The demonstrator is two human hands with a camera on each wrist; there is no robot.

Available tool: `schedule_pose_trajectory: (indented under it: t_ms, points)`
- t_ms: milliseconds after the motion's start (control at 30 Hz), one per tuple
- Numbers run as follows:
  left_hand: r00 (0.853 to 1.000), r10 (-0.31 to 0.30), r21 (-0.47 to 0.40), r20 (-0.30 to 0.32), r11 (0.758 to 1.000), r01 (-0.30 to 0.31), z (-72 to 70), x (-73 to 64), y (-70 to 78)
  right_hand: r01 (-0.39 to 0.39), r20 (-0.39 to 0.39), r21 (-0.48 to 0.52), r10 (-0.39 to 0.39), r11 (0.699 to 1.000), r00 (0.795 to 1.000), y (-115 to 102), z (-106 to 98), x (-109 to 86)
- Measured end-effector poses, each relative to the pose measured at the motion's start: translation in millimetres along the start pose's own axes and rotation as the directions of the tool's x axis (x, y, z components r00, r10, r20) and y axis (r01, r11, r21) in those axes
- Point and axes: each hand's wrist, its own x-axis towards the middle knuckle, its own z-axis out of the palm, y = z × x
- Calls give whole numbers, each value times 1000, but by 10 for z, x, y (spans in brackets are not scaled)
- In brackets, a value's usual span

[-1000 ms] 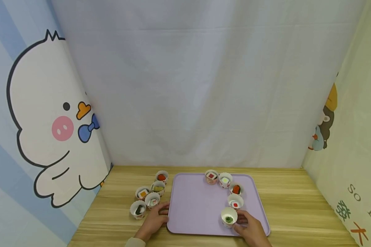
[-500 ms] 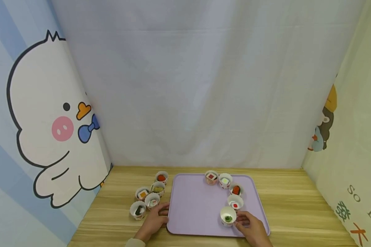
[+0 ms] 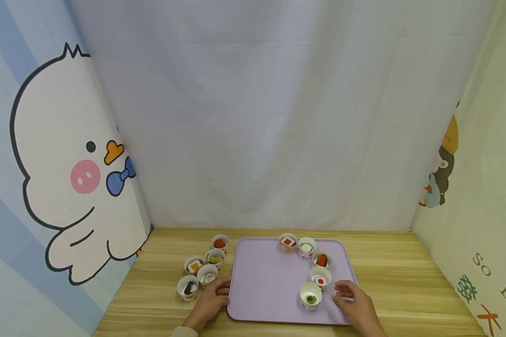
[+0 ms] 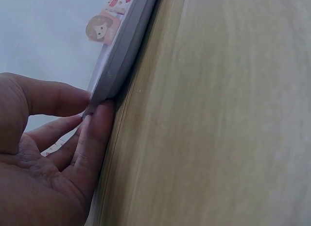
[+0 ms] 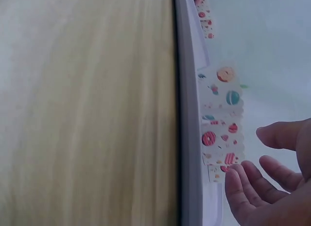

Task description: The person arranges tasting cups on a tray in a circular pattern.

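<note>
In the head view, a purple tray (image 3: 265, 285) lies on the wood-grain tabletop (image 3: 396, 271), and the left hand (image 3: 211, 302) is at its left edge. Five small printed cups stand on the tray, curving from its far edge down its right half; the nearest is the cup holding a green piece (image 3: 311, 296), just in front of the cup holding a red-centred white piece (image 3: 321, 278). The right hand (image 3: 356, 306) hovers over the tray's near right corner, fingers loosely bent and holding nothing, a gap between it and the green-piece cup. Five more filled cups (image 3: 207, 275) cluster on the tabletop left of the tray. In the left wrist view, the left thumb and fingers pinch the tray's rim, with a cup bearing a girl's face (image 4: 103, 27) beyond it. In the right wrist view, cups patterned with doughnuts and sweets (image 5: 221, 99) line up behind the tray's rim (their fillings are hidden here), and the right thumb stands apart from the fingers.
</note>
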Motion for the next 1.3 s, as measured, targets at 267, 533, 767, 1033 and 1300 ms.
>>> schedule_pose_trajectory:
  t_ms: [267,533,767,1033,1300]
  points:
    - [1000,7,-12,6,1000,-7,1,-8,-4,38,-63,-61,-42,997,997,119,-180,49]
    - [1000,-3,-20,9,1000,3,-6,-13,7,-12,24,-102,15,995,1000,215,-383,92]
    - [1000,-9,-10,0,1000,9,-10,-8,-3,-46,83,-63,51,997,995,302,-456,144]
    - [1000,-8,-10,1,1000,8,-6,-9,-20,-86,99,-15,87,996,991,397,-464,213]
    - [1000,-3,-21,8,1000,3,-2,-5,-10,-103,121,27,99,994,988,474,-461,281]
